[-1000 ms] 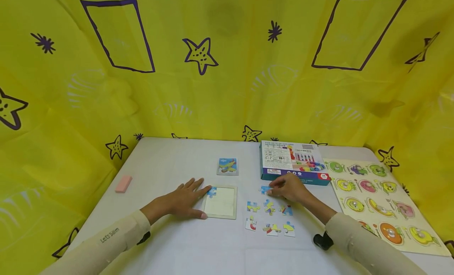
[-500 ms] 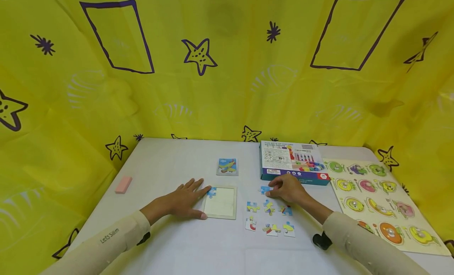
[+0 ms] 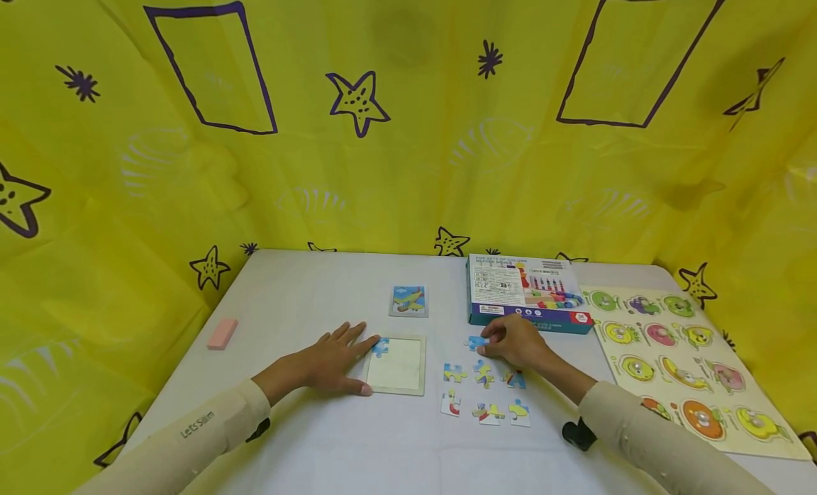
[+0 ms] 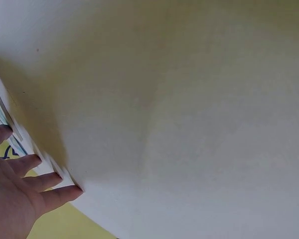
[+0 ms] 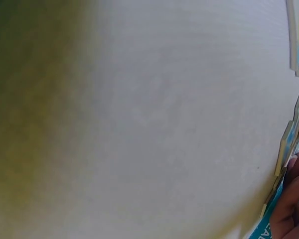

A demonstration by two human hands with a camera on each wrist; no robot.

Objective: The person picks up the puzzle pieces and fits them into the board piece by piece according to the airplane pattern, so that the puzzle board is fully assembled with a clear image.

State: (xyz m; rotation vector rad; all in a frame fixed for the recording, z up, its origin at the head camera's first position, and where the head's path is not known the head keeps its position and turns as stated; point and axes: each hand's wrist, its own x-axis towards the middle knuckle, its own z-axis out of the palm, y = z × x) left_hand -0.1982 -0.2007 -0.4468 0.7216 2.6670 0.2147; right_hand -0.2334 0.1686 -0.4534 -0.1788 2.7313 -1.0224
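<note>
My left hand [image 3: 335,358] lies spread on the white table at the left side of a square puzzle tray [image 3: 423,367]. Its index fingertip reaches a blue corner piece [image 3: 381,347] in the tray's upper left, and its thumb touches the lower left edge. To the right, my right hand [image 3: 518,341] pinches a blue jigsaw puzzle piece [image 3: 475,342] low over the table; the fingers cover part of it. Several loose pieces lie below that hand, among them a yellow and blue one [image 3: 454,372] and another [image 3: 520,412]. Both wrist views show mostly tabletop, with the fingers at the edge.
Behind the tray lies a small airplane picture puzzle [image 3: 409,301]. A boxed toy set [image 3: 530,293] stands just beyond my right hand. On the right is a fruit puzzle board [image 3: 692,374]; a pink block [image 3: 222,333] sits at the left. A yellow curtain [image 3: 408,169] hangs behind the table.
Both hands hold nearly the same places; the right fingers shift very slightly at the blue piece. The head view tilts a little.
</note>
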